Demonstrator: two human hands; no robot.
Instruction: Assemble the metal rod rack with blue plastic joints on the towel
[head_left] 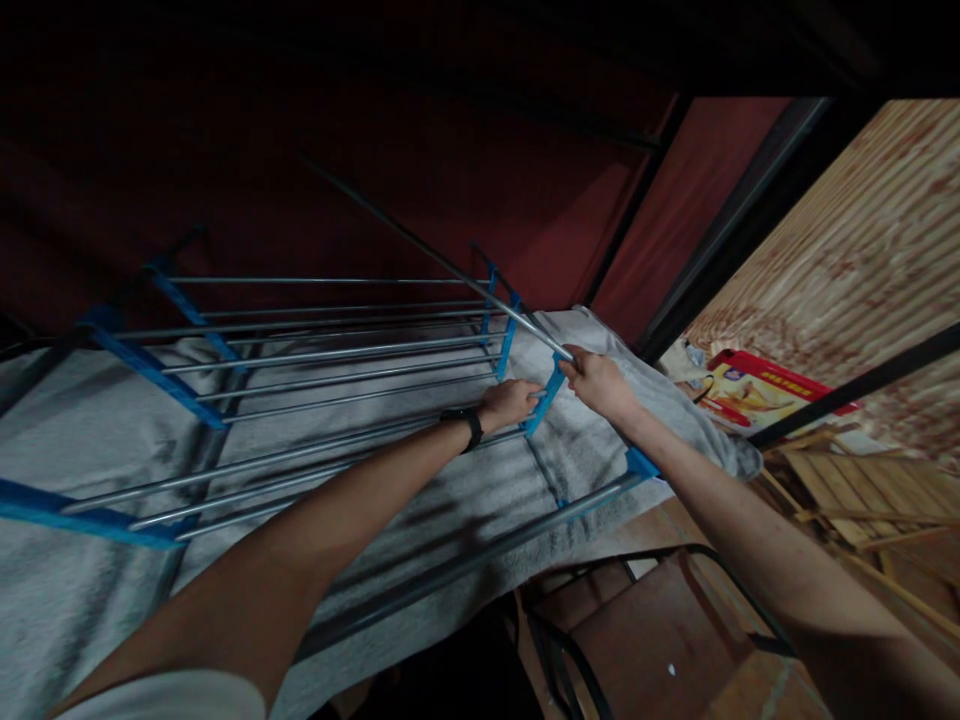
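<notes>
A rack of thin metal rods (337,385) and blue plastic brackets lies across a grey cloth. My right hand (596,382) is closed around the near end of a loose metal rod (420,243), which slants up to the far left. That rod end meets or lies very close to the top of a blue bracket (555,385); exact contact is hidden by my fingers. My left hand (512,403), with a black watch on its wrist, is closed at the same bracket's left side. Its fingertips are partly hidden, beside the ends of the lower rods.
Grey cloth (592,325) covers the surface beneath the rack. A thicker metal tube (480,550) runs along the near side. Below stands a brown chair (660,640) with a dark frame. Wooden slatted pieces (870,490) and a red-yellow box (765,390) are at right.
</notes>
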